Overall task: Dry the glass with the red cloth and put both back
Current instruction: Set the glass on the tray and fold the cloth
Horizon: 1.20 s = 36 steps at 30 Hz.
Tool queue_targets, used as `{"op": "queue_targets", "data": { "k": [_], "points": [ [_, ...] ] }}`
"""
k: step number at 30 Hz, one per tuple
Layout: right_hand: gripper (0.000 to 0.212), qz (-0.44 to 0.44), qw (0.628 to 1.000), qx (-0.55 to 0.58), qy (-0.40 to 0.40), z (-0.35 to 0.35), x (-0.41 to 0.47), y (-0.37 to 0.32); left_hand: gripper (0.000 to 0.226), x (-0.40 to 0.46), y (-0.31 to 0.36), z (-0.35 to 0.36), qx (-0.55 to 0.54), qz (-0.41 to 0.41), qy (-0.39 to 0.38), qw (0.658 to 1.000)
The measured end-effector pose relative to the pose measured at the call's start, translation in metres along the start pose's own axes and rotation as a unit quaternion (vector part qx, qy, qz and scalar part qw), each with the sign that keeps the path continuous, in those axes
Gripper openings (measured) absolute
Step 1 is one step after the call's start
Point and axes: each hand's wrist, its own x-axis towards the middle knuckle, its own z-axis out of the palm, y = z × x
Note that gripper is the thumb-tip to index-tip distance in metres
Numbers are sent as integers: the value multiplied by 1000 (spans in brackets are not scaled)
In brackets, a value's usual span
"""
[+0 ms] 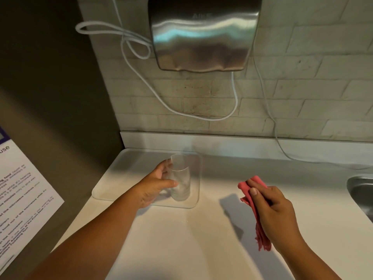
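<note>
Head cam shows one glass [180, 179], one red cloth [254, 209], one clear tray [105, 190], two hands. Left hand [156, 183] is wrapped round the glass, which stands upright on the tray near its right edge. Right hand [275, 213] grips the bunched cloth above the white counter [181, 243]. Sink [361, 190] rim sits far right, with plenty of bare counter between the hands

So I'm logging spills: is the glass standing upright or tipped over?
Upright. The glass stands on the clear tray, open rim on top, with the left hand wrapped around its side.
</note>
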Motion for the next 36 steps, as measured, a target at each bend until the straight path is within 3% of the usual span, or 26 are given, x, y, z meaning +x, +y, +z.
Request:
{"op": "queue_targets", "data": {
  "k": [4,7,11,17,20,25,27,30,36],
  "points": [
    [26,-5,1000,-8,-25,5,5,-4,79,-18,13,-2,-4,43,123,992],
    [28,-15,999,-26,-37,6,8,-4,66,-37,32,10,0,169,189,967],
    [27,-5,998,-22,-54,5,11,-1,56,-61,53,36,69,296,189,934],
    [48,-16,992,-39,-123,-5,11,-16,36,-89,68,93,218,379,144,888],
    [51,-54,981,-52,-179,-7,11,-35,32,-88,71,128,251,341,46,905],
    [38,-127,952,-108,-256,-11,18,-60,59,-56,79,153,209,114,-63,969],
    [35,-129,945,-118,-278,-13,24,-63,49,-47,82,148,165,64,-89,980],
    [35,-124,936,-152,-292,-19,33,-62,11,-44,83,137,197,93,-103,971],
    [42,-37,920,-181,-345,-42,55,-42,12,-43,65,127,293,167,31,941]
  ]
}}
